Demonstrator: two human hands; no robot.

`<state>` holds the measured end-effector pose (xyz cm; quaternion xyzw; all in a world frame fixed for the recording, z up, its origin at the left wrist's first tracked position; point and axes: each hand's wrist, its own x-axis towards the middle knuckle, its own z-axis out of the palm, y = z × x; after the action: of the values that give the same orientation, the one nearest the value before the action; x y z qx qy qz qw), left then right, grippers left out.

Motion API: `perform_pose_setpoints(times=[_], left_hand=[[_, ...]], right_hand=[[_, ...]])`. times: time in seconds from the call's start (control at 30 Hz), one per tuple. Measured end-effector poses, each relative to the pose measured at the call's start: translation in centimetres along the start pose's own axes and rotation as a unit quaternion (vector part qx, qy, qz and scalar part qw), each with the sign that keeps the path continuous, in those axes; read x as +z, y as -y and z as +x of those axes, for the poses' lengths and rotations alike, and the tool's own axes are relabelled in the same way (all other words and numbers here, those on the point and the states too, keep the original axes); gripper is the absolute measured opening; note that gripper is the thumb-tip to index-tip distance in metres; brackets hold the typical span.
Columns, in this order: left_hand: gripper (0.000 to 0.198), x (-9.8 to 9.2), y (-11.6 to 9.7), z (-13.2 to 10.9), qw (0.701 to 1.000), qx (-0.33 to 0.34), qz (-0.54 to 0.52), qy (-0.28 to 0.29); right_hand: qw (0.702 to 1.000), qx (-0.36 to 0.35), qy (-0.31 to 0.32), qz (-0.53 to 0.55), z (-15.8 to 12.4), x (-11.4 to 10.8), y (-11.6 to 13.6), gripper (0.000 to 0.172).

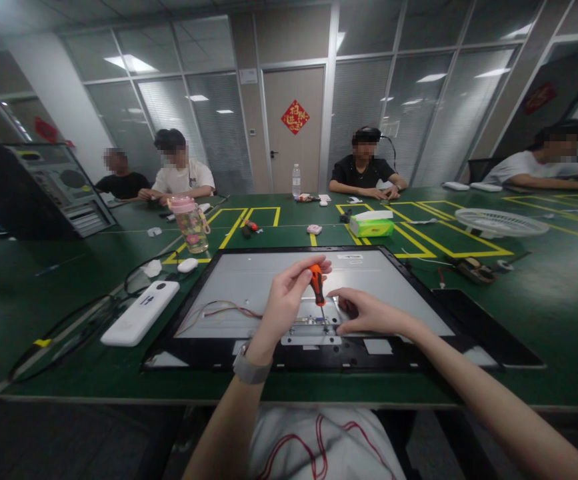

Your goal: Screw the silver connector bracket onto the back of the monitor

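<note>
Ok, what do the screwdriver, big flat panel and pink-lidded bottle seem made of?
Screwdriver: probably plastic or rubber handle, moulded orange and black; thin grey shaft, likely metal. Panel: likely metal, satin grey with a soft sheen. Bottle: glossy, see-through body, clear plastic or glass.

On the door (pixel 293 160), a red diamond sign (pixel 295 117) carries gold Chinese characters, with 招 at the top and 进 at the left legible; the dark mark (pixel 147 299) on the white device (pixel 136 320), the white label (pixel 349 257) on the panel (pixel 229 280) and the bottle's label (pixel 296 181) are too small to read
</note>
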<state>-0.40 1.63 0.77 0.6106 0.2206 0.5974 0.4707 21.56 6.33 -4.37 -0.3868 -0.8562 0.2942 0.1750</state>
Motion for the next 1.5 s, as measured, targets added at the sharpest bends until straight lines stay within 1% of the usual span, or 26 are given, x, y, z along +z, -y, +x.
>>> perform_pose_setpoints(times=[0.1, 0.17, 0.2, 0.27, 0.33, 0.37, 0.43, 0.5, 0.67, 0.77, 0.87, 0.93, 1.0, 1.1, 1.23, 1.33, 1.43, 1.5], left_hand=[[0.027, 0.11, -0.44, -0.03, 1.0, -0.009, 0.024, -0.002], [0.022, 0.2, -0.58, 0.01, 0.998, -0.001, 0.057, -0.008], [0.018, 0.25, -0.59, 0.03, 0.997, 0.011, 0.08, -0.019], [0.01, 0.35, -0.56, 0.08, 0.988, 0.042, 0.14, -0.058], [0.009, 0.4, -0.5, 0.11, 0.975, 0.059, 0.191, -0.098], [0.011, 0.39, -0.49, 0.11, 0.971, 0.058, 0.205, -0.107], [0.022, 0.35, -0.52, 0.09, 0.974, 0.046, 0.196, -0.1], [0.031, 0.28, -0.57, 0.09, 0.983, 0.032, 0.156, -0.086], [0.032, 0.29, -0.69, 0.17, 0.994, -0.001, 0.071, -0.079], [0.034, 0.38, -0.72, 0.18, 0.997, -0.025, 0.045, -0.057], [0.029, 0.39, -0.65, 0.15, 0.995, -0.024, 0.077, -0.05], [0.023, 0.34, -0.51, 0.11, 0.99, -0.004, 0.125, -0.069], [0.024, 0.25, -0.34, 0.07, 0.984, 0.009, 0.159, -0.084], [0.035, 0.18, -0.09, 0.03, 0.988, 0.001, 0.135, -0.074], [0.038, 0.3, -0.05, 0.01, 0.994, 0.002, 0.087, -0.063], [0.033, 0.4, -0.32, 0.03, 0.994, 0.007, 0.094, -0.062], [0.024, 0.37, -0.63, 0.08, 0.988, 0.021, 0.141, -0.062], [0.022, 0.3, -0.71, 0.14, 0.983, 0.028, 0.167, -0.068]], right_hand=[[1.0, -0.005, 0.001, -0.004, 0.0, 0.05, -0.13, 0.074], [1.0, -0.007, 0.001, -0.005, 0.0, 0.11, -0.14, 0.072], [1.0, -0.008, -0.001, -0.005, 0.0, 0.13, -0.13, 0.072], [1.0, -0.008, -0.004, -0.006, 0.02, 0.15, -0.1, 0.073], [1.0, -0.008, -0.005, -0.007, 0.05, 0.15, -0.11, 0.074], [1.0, -0.008, -0.005, -0.007, 0.06, 0.15, -0.14, 0.074], [1.0, -0.009, -0.004, -0.008, 0.09, 0.14, -0.21, 0.074], [1.0, -0.008, -0.002, -0.009, 0.08, 0.13, -0.25, 0.074], [1.0, -0.003, -0.003, -0.009, -0.03, 0.07, -0.12, 0.075], [1.0, -0.004, 0.001, -0.008, -0.03, 0.04, -0.01, 0.075], [1.0, -0.006, 0.005, -0.006, 0.01, 0.05, 0.01, 0.074], [1.0, -0.007, 0.002, -0.006, 0.01, 0.06, -0.01, 0.074], [1.0, -0.005, 0.002, -0.003, -0.02, 0.08, -0.01, 0.074], [1.0, -0.001, 0.004, 0.003, -0.08, 0.06, 0.12, 0.074], [1.0, 0.005, 0.003, 0.004, -0.08, 0.02, 0.32, 0.075], [1.0, 0.006, 0.002, -0.001, -0.04, 0.03, 0.18, 0.074], [1.0, 0.002, 0.0, -0.005, -0.01, 0.09, -0.1, 0.074], [1.0, 0.0, 0.0, -0.005, 0.0, 0.1, -0.19, 0.074]])
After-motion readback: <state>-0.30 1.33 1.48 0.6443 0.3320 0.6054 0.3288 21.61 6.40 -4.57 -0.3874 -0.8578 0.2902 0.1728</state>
